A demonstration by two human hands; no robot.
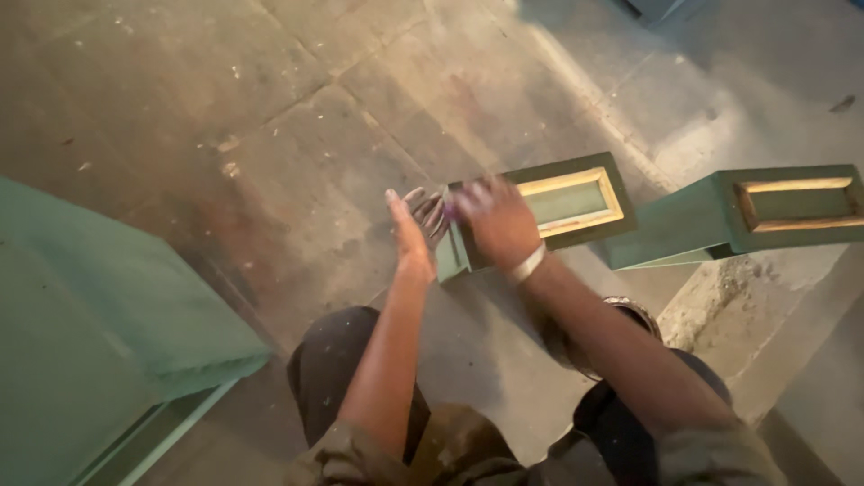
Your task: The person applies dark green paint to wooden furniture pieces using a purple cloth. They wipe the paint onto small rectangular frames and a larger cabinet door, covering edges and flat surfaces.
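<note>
A green wooden post (567,205) with a gold-framed inset panel lies on the concrete floor in front of me. My right hand (497,223), a pale band on its wrist, rests on the post's near end, fingers blurred. My left hand (412,236) is edge-on just left of that end, fingers straight and apart, with nothing seen in it. Whether the right hand grips the post or only presses on it is unclear.
A second green post (747,216) with a gold-framed panel lies to the right. A large green painted furniture piece (99,333) fills the lower left. My knees in dark trousers are at the bottom. The concrete floor (297,108) is stained and speckled.
</note>
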